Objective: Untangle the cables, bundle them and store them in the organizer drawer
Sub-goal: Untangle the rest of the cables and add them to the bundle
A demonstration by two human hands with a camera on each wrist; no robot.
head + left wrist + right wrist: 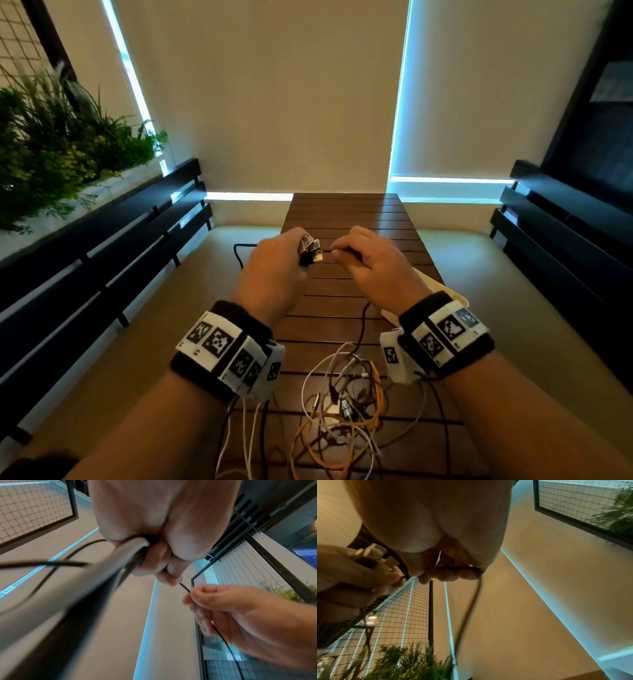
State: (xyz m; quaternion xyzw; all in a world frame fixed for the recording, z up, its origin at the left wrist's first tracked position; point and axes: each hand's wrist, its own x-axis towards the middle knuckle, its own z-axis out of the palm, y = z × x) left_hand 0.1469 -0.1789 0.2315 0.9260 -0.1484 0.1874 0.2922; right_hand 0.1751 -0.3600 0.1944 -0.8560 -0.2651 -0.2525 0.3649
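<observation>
My left hand (274,270) grips a cluster of silver metal plugs (311,250) above the slatted brown wooden table (342,212). My right hand (376,267) pinches the thin black cable (184,588) running from them. A tangle of white and orange cables (346,404) lies on the table's near end.

I note a slatted wooden table (342,219) as reference. Left of it, dark benches (102,240) back onto green plants (61,144); beyond it hang beige blinds (267,96); right, another dark bench (561,233).
</observation>
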